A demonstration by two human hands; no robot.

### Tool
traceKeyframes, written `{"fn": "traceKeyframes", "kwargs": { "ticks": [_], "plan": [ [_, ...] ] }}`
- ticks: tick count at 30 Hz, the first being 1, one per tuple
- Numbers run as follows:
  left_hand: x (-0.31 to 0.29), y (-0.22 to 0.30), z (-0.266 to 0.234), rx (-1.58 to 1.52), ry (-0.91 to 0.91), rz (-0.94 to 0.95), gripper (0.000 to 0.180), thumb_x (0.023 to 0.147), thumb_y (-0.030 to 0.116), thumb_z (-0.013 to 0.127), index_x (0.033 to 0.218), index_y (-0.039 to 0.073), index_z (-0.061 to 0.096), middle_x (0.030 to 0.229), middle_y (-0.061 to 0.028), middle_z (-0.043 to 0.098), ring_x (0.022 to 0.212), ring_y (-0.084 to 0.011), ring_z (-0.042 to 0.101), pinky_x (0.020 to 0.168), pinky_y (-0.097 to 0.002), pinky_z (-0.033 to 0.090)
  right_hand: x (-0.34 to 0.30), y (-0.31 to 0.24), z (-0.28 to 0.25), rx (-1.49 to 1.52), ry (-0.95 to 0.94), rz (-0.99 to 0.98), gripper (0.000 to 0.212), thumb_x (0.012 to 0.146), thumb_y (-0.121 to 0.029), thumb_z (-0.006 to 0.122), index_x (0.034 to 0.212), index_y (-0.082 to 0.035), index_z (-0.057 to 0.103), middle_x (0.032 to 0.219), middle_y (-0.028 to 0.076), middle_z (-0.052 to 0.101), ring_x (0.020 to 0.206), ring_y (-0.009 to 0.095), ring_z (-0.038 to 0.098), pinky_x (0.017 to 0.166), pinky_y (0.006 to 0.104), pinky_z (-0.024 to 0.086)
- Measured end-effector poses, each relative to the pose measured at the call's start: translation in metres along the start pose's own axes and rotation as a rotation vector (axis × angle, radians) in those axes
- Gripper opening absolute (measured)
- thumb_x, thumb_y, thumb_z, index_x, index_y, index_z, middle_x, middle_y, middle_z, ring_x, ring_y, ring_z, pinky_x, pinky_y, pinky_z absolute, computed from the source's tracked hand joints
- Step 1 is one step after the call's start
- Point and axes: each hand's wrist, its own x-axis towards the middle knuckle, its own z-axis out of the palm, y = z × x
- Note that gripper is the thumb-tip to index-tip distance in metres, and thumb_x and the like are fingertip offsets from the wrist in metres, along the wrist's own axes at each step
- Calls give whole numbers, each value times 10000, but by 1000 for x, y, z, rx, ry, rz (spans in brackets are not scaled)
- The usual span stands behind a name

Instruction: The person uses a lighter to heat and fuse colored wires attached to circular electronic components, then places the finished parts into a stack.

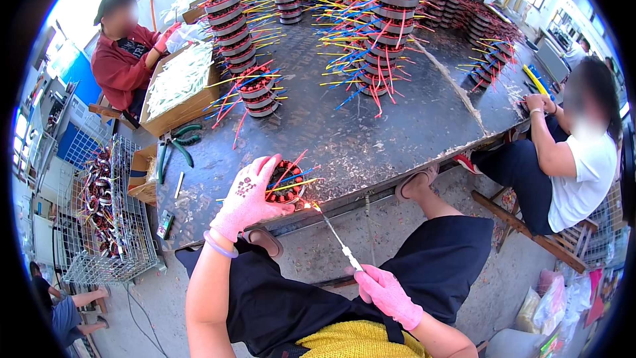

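Observation:
My left hand (250, 192), in a pink glove, is closed round a stator (289, 187) at the table's near edge. It is a dark ring with red, blue and yellow wires sticking out. In my right hand (389, 295), also pink-gloved, is a slim white-handled tool (348, 256) with a thin metal shaft. The shaft slants up and left. Small orange flames (311, 206) glow at its tip, beside the stator's lower right rim. What exactly touches the flames is too small to tell.
Stacks of wired stators (387, 33) stand across the dark table (318, 126). Green-handled pliers (179, 142), a box of white strips (179, 83) and a small carton (142, 174) are at the left. A wire basket (109, 209) stands beside it. Co-workers sit left and right.

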Motion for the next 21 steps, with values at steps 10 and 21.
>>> {"fn": "traceKeyframes", "kwargs": {
  "ticks": [10, 21],
  "plan": [
    [1, -2, 2, -1, 5, 6, 982, 610, 376, 867, 1398, -9, 427, 1364, -205, 472, 1246, -389, 479, 1056, -430, 391, 0, 1, 0, -5, 4, 6, 337, 1023, -272, 498, 1202, -5, 600, 669, -67, 441, 578, 33, 396, 526, 220, 328],
    [-1, -5, -8, -575, 32, -153, 933, 657, 335, 870, 1392, -28, 424, 1312, -149, 549, 1168, -269, 567, 1007, -379, 437, -11, -18, -6, 118, 76, -72, 355, 1018, -244, 516, 1262, 5, 584, 659, -52, 464, 577, 41, 376, 536, 213, 290]
  ]
}}
